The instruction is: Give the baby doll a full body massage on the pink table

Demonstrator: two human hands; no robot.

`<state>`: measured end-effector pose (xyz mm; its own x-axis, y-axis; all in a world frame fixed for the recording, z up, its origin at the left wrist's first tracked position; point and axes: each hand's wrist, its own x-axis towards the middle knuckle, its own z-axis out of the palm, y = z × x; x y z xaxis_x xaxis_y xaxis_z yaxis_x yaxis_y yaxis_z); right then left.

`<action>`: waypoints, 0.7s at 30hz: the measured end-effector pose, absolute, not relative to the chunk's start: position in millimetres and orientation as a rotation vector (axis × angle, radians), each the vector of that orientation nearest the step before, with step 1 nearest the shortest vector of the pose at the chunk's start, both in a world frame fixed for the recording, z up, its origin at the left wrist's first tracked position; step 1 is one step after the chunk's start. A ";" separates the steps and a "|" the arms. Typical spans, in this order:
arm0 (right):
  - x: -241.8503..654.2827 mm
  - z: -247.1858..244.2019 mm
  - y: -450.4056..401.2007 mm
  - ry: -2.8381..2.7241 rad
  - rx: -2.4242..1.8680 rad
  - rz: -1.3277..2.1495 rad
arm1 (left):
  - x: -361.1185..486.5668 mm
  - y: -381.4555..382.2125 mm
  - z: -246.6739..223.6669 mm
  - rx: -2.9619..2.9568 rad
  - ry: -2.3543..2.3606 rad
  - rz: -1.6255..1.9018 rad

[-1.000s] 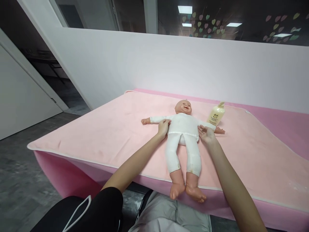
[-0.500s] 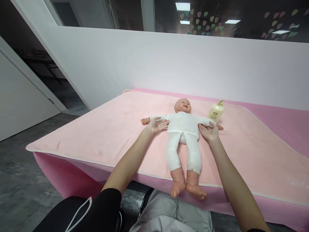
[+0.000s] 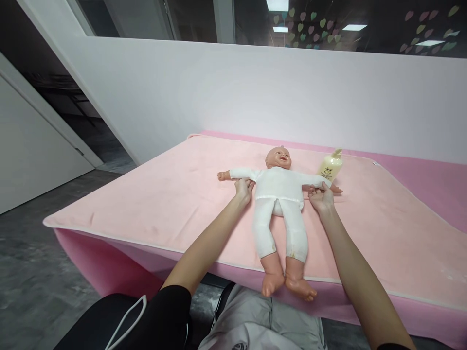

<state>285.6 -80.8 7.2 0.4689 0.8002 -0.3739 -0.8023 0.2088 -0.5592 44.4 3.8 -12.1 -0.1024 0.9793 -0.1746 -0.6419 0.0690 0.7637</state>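
A baby doll (image 3: 278,187) in a white top and trousers lies on its back with both arms stretched sideways, its feet over the front edge of the pink blanket. My left hand (image 3: 244,189) is closed at the underside of the sleeve on the picture's left, close to the doll's body. On the other side, my right hand (image 3: 321,197) has its fingers curled at the lower edge of the other sleeve, near the cuff. A pale yellow pump bottle (image 3: 330,166) is just beyond that sleeve, which hides its lower part.
The pink blanket (image 3: 153,189) covers a table with darker pink cloth (image 3: 434,187) at its edges. A white wall (image 3: 255,92) with a window above stands behind. A door (image 3: 32,146) is at far left.
My left hand has moved right along the sleeve towards the doll's body, and its spread fingers have closed. My right hand's fingers have curled more at the other sleeve.
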 end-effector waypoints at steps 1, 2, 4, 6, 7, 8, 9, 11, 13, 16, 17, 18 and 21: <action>284.8 7.3 -81.1 -0.007 -0.779 1.107 | 42.3 5.8 -11.7 0.498 0.822 1.447; 284.0 7.5 -81.4 -0.017 -0.779 1.103 | 40.2 7.4 -10.7 0.475 0.792 1.420; 282.9 7.9 -82.3 -0.025 -0.777 1.102 | 37.5 8.8 -8.1 0.461 0.739 1.395; 282.5 8.5 -83.2 -0.019 -0.768 1.105 | 38.2 7.5 -6.5 0.549 0.753 1.425; 282.6 9.0 -83.6 -0.015 -0.760 1.109 | 39.8 6.0 -6.5 0.623 0.785 1.452; 282.7 9.5 -83.9 -0.012 -0.751 1.116 | 41.7 4.3 -6.9 0.702 0.827 1.479; 282.8 10.1 -84.1 -0.014 -0.742 1.123 | 43.7 2.4 -7.7 0.776 0.874 1.503; 282.8 11.7 -84.5 -0.035 -0.725 1.126 | 46.2 -0.6 -9.4 0.883 0.957 1.556; 282.3 13.3 -84.7 -0.060 -0.703 1.112 | 46.1 -1.6 -10.0 0.934 1.000 1.617; 281.8 15.2 -85.2 -0.091 -0.655 1.091 | 42.3 0.9 -8.0 0.893 0.973 1.667; 282.1 15.4 -85.4 -0.098 -0.641 1.090 | 40.7 2.5 -6.9 0.843 0.933 1.654; 282.6 15.4 -85.6 -0.100 -0.629 1.086 | 39.2 4.4 -5.9 0.774 0.885 1.626; 285.4 14.3 -85.2 -0.082 -0.627 1.071 | 35.8 9.9 -4.5 0.527 0.759 1.532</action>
<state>285.4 -85.2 14.3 0.4936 0.8381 -0.2322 -0.7929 0.3240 -0.5161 35.8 9.9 -4.5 -0.1106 0.9880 -0.1075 -0.6840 0.0028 0.7295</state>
